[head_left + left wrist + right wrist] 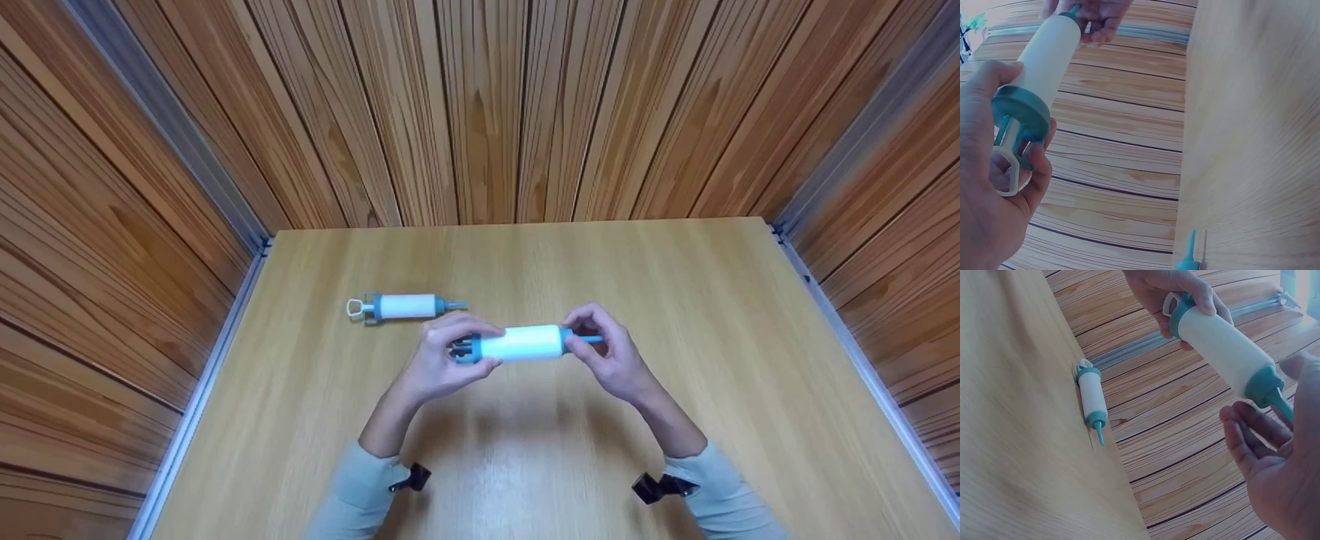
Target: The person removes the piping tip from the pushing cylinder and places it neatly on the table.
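Note:
A large plastic syringe (523,343), with a white barrel and teal end caps, is held level above the table. My left hand (450,356) grips its rear end, thumb and fingers around the barrel and teal collar. The white pull handle (1012,179) sits inside the left palm. At the other end, my right hand (606,352) has its thumb and curled fingers about the teal front cap (1264,386), with the thin nozzle (1282,406) running between them. Exact finger contact there is partly hidden. A second, similar syringe (407,306) lies on the table beyond the left hand.
The light wooden table (300,420) carries both shadows and the second syringe. Wood-plank walls (480,112) rise behind it and at both sides, with metal rails (202,375) along the side edges.

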`<state>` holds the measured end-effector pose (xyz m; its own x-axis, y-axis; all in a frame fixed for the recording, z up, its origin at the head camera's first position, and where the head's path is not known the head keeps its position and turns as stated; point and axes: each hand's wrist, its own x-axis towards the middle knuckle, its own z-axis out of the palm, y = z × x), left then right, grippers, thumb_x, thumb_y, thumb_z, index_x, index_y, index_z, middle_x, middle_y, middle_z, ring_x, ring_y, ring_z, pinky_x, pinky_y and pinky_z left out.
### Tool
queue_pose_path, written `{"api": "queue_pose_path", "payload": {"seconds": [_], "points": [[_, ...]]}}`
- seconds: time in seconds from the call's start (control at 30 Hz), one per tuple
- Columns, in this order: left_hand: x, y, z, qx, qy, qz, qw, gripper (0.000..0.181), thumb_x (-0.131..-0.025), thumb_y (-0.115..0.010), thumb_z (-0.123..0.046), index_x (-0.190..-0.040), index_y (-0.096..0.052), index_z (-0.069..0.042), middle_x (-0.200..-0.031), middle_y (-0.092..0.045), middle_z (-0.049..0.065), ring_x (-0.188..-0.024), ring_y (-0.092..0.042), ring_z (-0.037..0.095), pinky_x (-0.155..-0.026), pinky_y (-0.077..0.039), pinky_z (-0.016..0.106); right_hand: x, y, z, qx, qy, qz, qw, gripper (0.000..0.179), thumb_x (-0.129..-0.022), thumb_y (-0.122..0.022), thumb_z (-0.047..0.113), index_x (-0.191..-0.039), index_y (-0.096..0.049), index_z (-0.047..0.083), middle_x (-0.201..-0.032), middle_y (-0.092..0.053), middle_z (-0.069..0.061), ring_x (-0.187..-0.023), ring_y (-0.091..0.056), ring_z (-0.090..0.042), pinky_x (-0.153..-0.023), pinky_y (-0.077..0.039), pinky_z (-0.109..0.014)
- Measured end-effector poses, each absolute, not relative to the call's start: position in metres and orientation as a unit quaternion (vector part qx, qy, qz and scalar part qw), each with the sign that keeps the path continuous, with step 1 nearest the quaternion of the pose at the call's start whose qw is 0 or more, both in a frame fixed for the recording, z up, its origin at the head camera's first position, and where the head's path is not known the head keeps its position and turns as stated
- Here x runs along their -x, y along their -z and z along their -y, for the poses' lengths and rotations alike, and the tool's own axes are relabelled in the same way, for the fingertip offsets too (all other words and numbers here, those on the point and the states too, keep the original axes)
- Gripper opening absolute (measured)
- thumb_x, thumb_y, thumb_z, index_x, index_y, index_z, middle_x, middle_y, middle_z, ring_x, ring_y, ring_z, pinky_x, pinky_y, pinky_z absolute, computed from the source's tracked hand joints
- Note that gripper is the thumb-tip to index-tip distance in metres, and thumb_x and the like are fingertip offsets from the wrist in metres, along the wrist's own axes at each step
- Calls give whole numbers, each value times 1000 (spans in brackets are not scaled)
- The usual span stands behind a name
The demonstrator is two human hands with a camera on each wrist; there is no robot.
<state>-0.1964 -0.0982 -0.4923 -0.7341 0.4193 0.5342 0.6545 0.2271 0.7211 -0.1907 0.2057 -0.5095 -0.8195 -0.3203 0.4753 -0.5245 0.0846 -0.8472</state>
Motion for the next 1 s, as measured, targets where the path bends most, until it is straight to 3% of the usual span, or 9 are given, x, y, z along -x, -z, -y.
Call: {"api": "queue_pose_path", "payload": {"seconds": [0.1,0.47,0.83,1.0], "points": [[196,492,98,352,510,775,124,30,-92,-90,-10,-122,-85,-11,-122,-85,10,-113,-77,30,-101,-60,34,190,508,-205,-271,-617,735,74,15,-106,-60,-13,-120,-59,-11,-109,-69,13,-95,-70,-5,-83,-63,-23],[196,492,98,353,500,779,134,30,-90,-93,-11,-120,-86,-10,-119,-86,10,-112,-78,29,-99,-63,35,189,509,-205,-287,-638,712,63,13,-105,-59,-16,-117,-57,-14,-104,-69,12,-87,-69,-3,-77,-63,-20],[197,492,98,354,502,777,136,30,-90,-94,-10,-119,-87,-10,-118,-86,9,-111,-79,29,-98,-64,35,189,510,-207,-333,-634,694,78,26,-96,-61,-22,-121,-57,-16,-117,-67,10,-102,-68,-5,-86,-63,-21],[197,490,98,357,501,775,142,30,-89,-94,-10,-119,-87,-11,-118,-86,9,-111,-79,30,-99,-64,36,189,510,-208,-326,-632,700,72,26,-98,-58,-20,-123,-56,-15,-118,-67,10,-103,-68,-6,-86,-64,-22]]}}
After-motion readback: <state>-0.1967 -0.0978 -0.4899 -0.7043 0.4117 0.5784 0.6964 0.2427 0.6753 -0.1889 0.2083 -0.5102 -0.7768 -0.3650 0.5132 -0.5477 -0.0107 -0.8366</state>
